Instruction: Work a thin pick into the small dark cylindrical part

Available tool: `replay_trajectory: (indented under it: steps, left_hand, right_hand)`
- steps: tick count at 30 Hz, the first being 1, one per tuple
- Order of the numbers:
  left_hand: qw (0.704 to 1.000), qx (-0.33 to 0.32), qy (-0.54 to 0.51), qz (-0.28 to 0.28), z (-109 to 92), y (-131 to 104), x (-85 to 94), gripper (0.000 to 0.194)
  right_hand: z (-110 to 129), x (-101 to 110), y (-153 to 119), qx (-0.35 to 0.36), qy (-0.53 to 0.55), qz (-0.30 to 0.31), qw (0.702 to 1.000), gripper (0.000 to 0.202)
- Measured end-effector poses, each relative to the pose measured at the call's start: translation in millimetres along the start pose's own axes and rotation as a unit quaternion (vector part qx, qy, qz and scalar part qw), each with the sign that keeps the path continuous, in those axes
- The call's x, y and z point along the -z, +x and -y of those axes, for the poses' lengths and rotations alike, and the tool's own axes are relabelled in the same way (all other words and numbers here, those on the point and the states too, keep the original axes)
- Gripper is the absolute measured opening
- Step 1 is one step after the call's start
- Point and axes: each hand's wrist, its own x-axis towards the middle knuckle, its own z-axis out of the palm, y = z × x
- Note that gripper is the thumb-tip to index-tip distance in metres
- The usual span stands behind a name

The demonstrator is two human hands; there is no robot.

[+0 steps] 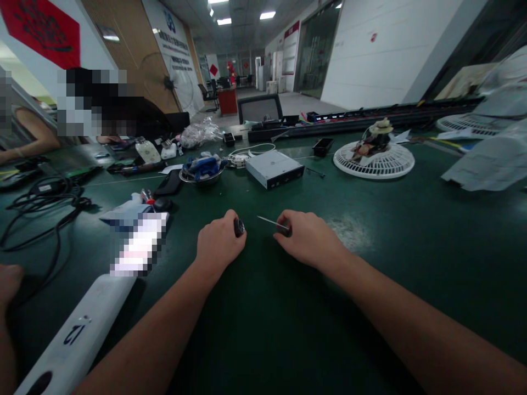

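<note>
My left hand [220,238] is closed around a small dark, round object [239,227] whose shiny ring-like end faces right; the rest is hidden in the palm. My right hand [302,236] grips a screwdriver [272,221]. Its thin metal shaft points left, toward the dark object, with a gap between them. The handle is mostly covered by the fingers. Both hands are just above the dark green table [255,329]. Beyond them lies a silver and black optical disc drive [274,167], touched by neither hand.
A white fan grille [374,160] with a motor sits to the right. A metal bowl [201,174] holds blue items. On the left are a white device [78,329], a bright phone screen [142,241] and black cables [53,203]. Another person's hand [8,285] rests at the left edge.
</note>
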Motion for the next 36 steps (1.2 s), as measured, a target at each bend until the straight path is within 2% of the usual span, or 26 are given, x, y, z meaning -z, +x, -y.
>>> replay_trajectory:
  steps: [5,8,11,17,22,29,33,36]
  left_hand:
    - [0.998,-0.048,-0.024,-0.014,-2.2,-2.0,-1.3,0.017]
    - [0.991,-0.122,-0.055,-0.009,-3.7,-3.9,-2.5,0.016]
    - [0.978,-0.188,-0.086,0.010,-3.5,-4.7,-4.6,0.017]
    - [0.967,-0.193,-0.167,-0.017,2.0,-2.2,-10.1,0.024]
    - [0.953,-0.191,-0.229,-0.055,3.6,-2.3,-11.7,0.025]
    - [0.937,-0.244,-0.231,-0.091,4.3,-2.7,-13.1,0.022]
    - [0.929,-0.289,-0.209,-0.095,5.8,-1.6,-13.4,0.020]
    - [0.930,-0.299,-0.192,-0.094,6.3,-1.5,-13.8,0.021]
  right_hand:
    - [2.5,-10.1,5.5,0.019,0.178,-0.038,0.983,0.012]
    - [5.9,-17.8,6.3,0.058,0.253,-0.061,0.964,0.010]
    - [8.4,-22.7,5.2,0.087,0.292,-0.045,0.951,0.011]
    - [8.2,-23.8,2.8,0.062,0.299,-0.028,0.952,0.014]
    - [8.4,-22.4,3.8,0.127,0.296,-0.078,0.943,0.012]
    - [6.3,-20.6,4.3,0.113,0.267,-0.099,0.952,0.006]
    - [1.0,-22.0,6.6,0.062,0.263,-0.035,0.962,0.015]
    - [-2.0,-24.5,8.4,0.051,0.275,0.003,0.960,0.016]
